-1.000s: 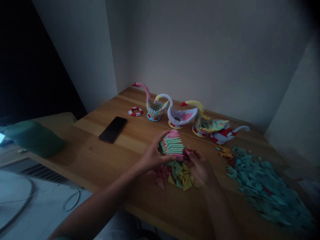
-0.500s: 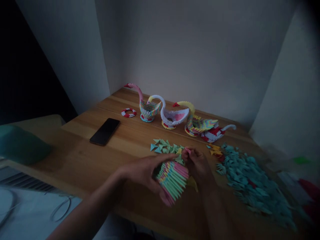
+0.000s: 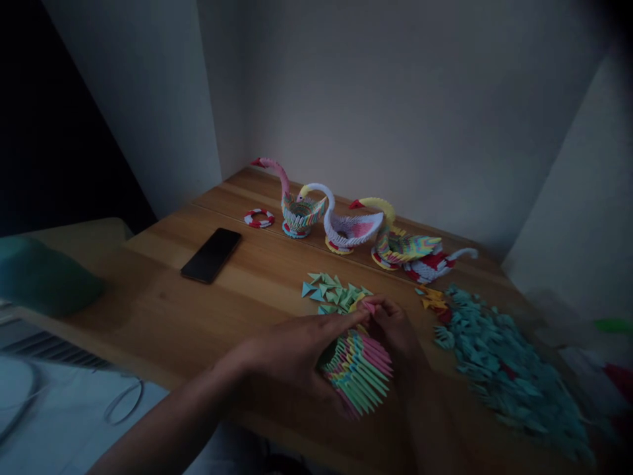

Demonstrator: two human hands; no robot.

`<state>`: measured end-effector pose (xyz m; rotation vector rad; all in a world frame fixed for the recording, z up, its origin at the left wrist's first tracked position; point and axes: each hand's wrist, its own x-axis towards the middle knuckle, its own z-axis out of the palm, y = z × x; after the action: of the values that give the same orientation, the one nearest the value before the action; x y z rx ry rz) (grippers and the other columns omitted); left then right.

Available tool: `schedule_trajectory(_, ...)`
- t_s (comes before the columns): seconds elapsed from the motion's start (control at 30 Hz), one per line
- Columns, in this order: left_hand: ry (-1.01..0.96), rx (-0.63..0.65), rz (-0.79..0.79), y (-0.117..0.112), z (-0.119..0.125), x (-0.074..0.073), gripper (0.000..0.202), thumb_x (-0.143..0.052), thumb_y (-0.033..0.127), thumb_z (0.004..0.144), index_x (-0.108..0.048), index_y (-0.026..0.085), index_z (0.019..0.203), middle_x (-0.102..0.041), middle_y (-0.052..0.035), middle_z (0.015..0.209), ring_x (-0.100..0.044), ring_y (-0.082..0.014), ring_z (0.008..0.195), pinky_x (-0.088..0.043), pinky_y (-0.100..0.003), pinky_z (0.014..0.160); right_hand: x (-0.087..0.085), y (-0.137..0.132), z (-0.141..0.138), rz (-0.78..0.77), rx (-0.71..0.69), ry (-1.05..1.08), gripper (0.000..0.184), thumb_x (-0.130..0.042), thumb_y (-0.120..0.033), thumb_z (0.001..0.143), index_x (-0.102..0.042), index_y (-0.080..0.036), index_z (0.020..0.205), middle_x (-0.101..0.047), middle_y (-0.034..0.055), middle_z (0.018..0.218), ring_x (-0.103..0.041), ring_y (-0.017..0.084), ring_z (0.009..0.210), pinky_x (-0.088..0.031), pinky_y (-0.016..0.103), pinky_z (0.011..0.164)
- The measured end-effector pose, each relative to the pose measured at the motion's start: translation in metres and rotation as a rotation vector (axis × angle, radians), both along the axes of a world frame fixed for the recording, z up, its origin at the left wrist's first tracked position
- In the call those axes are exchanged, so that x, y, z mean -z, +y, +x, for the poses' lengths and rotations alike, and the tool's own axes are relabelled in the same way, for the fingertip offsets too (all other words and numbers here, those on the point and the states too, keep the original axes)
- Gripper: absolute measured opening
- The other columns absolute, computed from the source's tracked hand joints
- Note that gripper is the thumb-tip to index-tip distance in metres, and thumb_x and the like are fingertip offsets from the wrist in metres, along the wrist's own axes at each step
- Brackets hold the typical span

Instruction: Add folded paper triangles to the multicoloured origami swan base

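My left hand [image 3: 294, 349] is wrapped round a bowl-shaped folded-paper body [image 3: 362, 373] made of green, pink, yellow and blue pieces, tilted so its spiky outside shows. Between the fingertips of my right hand [image 3: 401, 335] is a small pink folded-paper piece [image 3: 369, 307]. The left index fingertip reaches up to that pink piece and seems to touch it. Just beyond my hands lie loose green paper triangles [image 3: 339, 293], partly covered by my fingers.
Along the back stand a pink-necked swan [image 3: 301, 214], a white swan [image 3: 353, 227], a yellow-necked swan [image 3: 408, 244] and a red-and-white one [image 3: 428, 267]. A paper ring [image 3: 259, 218] and a phone [image 3: 211, 255] lie left. Teal pieces [image 3: 509, 366] and orange pieces [image 3: 434, 299] lie right.
My left hand has shifted right with the paper body, and its index finger has come to the pink piece in my right hand. The whole view has moved slightly.
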<state>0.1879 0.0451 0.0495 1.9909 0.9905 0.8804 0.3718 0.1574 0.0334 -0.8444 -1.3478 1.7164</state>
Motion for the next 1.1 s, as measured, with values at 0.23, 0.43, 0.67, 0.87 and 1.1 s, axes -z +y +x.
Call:
schedule_trajectory(0.23, -0.031, -0.04, 0.024, 0.0017, -0.0002, 0.0009, 0.108, -0.083, 0.036, 0.065, -0.02, 0.03, 0.152, -0.04, -0.0101, 0.151, -0.044, -0.0304, 0.135, -0.038, -0.04, 0.109, 0.0025, -0.0011, 0.0021, -0.051, 0.006, -0.027, 0.046, -0.089, -0.053, 0.048, -0.067, -0.018, 0.067, -0.054, -0.0033, 0.049, -0.042, 0.009, 0.044, -0.029, 0.021, 0.045)
schedule_trajectory(0.43, -0.049, -0.066, 0.013, 0.0016, -0.0008, 0.0009, 0.106, -0.084, 0.036, 0.063, -0.025, 0.029, 0.151, -0.044, -0.0108, 0.148, -0.047, -0.0308, 0.132, -0.039, -0.04, 0.107, 0.0051, -0.0007, 0.0044, -0.043, 0.003, -0.039, 0.043, -0.088, -0.052, 0.051, -0.067, -0.019, 0.069, -0.056, -0.0027, 0.053, -0.046, 0.011, 0.047, -0.034, 0.023, 0.047)
schedule_trajectory(0.67, -0.04, -0.105, -0.021, 0.0002, -0.0013, 0.0015, 0.107, -0.087, 0.038, 0.058, -0.03, 0.029, 0.148, -0.052, -0.0108, 0.14, -0.053, -0.0302, 0.125, -0.043, -0.038, 0.102, 0.0023, -0.0037, 0.0043, -0.042, 0.02, -0.083, 0.038, -0.09, -0.047, 0.05, -0.068, -0.02, 0.067, -0.06, -0.0015, 0.061, -0.051, 0.013, 0.054, -0.04, 0.025, 0.054)
schedule_trajectory(0.87, -0.033, -0.108, -0.012, 0.0016, -0.0002, 0.0038, 0.11, -0.087, 0.039, 0.058, -0.027, 0.028, 0.15, -0.047, -0.0129, 0.145, -0.05, -0.0323, 0.128, -0.042, -0.039, 0.103, 0.0034, -0.0036, 0.0053, -0.046, -0.012, -0.036, 0.04, -0.087, -0.052, 0.055, -0.067, -0.02, 0.071, -0.057, -0.0026, 0.057, -0.048, 0.012, 0.051, -0.037, 0.024, 0.05)
schedule_trajectory(1.1, -0.055, -0.097, 0.013, 0.0018, 0.0003, 0.0031, 0.109, -0.086, 0.038, 0.061, -0.025, 0.03, 0.151, -0.044, -0.0101, 0.148, -0.048, -0.0299, 0.131, -0.04, -0.038, 0.106, 0.0, -0.0057, 0.0032, -0.074, 0.013, -0.048, 0.04, -0.087, -0.051, 0.055, -0.067, -0.019, 0.07, -0.056, -0.0027, 0.056, -0.047, 0.011, 0.05, -0.035, 0.023, 0.05)
